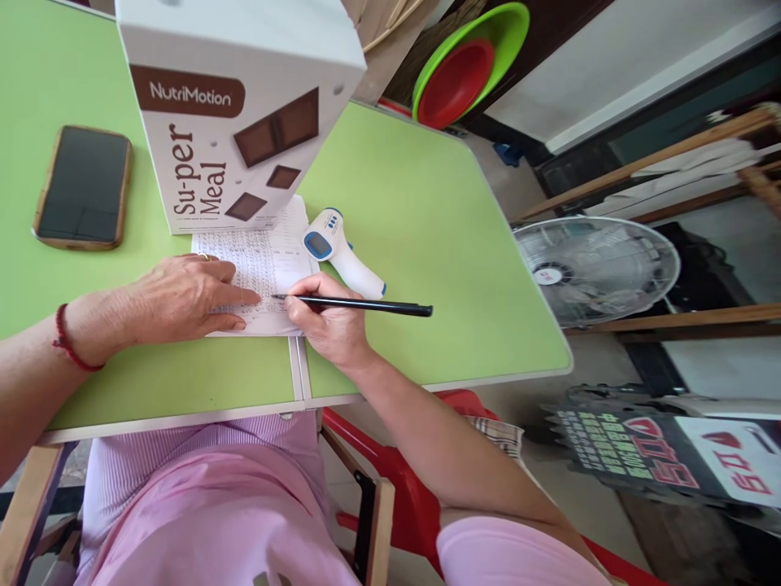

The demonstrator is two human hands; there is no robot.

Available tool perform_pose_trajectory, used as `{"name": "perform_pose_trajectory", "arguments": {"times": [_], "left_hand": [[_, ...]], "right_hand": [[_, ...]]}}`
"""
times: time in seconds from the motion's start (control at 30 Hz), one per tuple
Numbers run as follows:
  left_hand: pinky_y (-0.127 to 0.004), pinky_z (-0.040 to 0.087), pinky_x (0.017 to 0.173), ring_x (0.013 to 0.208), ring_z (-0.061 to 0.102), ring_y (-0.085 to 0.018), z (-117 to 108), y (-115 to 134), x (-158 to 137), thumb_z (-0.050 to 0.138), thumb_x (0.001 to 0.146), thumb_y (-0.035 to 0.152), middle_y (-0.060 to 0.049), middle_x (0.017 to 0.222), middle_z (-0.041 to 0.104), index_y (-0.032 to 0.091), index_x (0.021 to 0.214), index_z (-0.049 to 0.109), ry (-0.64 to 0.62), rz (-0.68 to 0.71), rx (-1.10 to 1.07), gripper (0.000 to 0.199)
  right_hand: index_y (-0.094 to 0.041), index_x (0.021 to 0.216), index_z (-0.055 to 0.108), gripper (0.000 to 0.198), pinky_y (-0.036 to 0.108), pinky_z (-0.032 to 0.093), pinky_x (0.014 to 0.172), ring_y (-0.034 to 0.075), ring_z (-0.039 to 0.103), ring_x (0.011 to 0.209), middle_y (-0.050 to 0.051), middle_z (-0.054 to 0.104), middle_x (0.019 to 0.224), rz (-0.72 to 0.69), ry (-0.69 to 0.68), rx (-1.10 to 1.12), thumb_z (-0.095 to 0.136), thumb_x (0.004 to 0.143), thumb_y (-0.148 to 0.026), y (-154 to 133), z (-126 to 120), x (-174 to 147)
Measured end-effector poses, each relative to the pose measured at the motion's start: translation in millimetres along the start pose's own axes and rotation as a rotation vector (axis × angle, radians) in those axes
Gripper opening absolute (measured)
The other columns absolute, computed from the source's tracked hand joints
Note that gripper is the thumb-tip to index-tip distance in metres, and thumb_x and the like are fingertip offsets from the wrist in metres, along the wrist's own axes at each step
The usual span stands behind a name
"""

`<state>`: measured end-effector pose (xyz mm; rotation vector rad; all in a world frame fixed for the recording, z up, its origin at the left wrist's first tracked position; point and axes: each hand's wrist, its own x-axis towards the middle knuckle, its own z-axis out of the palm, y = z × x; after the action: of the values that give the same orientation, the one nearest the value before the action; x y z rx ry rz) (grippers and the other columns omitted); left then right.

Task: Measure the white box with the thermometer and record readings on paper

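My right hand [333,321] grips a black pen [390,307], its tip at the handwritten lines on a white sheet of paper [274,260]. Flat on the left part of that sheet rests my left hand [183,297], fingers stretched out and the index fingertip close to the pen tip. A white and blue infrared thermometer [351,259] lies just beyond my right hand, partly over the paper's edge. The tall white and brown NutriMotion box [244,122] stands behind the sheet and hides its far part.
A phone [84,187] in a brown case lies left of the box on the green table [427,220]. Beyond the table's right edge is a fan [591,273]. Green [516,32] and red [457,85] basins are at the back, and a red chair [408,488] stands below.
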<state>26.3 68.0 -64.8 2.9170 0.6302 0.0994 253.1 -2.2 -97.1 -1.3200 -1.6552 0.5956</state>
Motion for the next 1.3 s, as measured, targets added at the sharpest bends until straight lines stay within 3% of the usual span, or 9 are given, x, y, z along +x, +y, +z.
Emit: {"name": "perform_pose_trajectory", "arguments": {"times": [0.73, 1.0, 1.3], "left_hand": [[-0.028, 0.046, 0.069, 0.079, 0.064, -0.022, -1.8, 1.0, 0.4, 0.056, 0.099, 0.039, -0.008, 0.089, 0.064, 0.027, 0.128, 0.067, -0.024, 0.001, 0.01, 0.033], [-0.029, 0.047, 0.067, 0.078, 0.064, -0.022, -2.0, 2.2, 0.1, 0.056, 0.098, 0.038, -0.008, 0.09, 0.064, 0.026, 0.127, 0.068, -0.003, 0.001, -0.017, 0.033], [-0.028, 0.047, 0.068, 0.08, 0.064, -0.022, -3.5, 2.0, -0.8, 0.057, 0.098, 0.039, -0.009, 0.091, 0.064, 0.026, 0.128, 0.067, -0.008, -0.007, -0.042, 0.034]], "right_hand": [[-0.022, 0.07, 0.057, 0.007, 0.024, 0.041, 0.05, 0.009, 0.044, 0.051, -0.005, 0.055, 0.059, 0.003, 0.021, -0.019, 0.059, 0.076, -0.023, -1.3, 0.7, -0.4], [-0.022, 0.068, 0.057, 0.007, 0.024, 0.039, 0.048, 0.009, 0.044, 0.049, -0.006, 0.055, 0.057, 0.039, 0.106, 0.019, 0.058, 0.074, -0.024, 1.7, 2.4, -1.3], [-0.022, 0.069, 0.057, 0.007, 0.023, 0.038, 0.047, 0.008, 0.044, 0.048, -0.006, 0.055, 0.057, -0.014, 0.112, 0.05, 0.059, 0.075, -0.023, 2.3, 2.7, -1.4]]}}
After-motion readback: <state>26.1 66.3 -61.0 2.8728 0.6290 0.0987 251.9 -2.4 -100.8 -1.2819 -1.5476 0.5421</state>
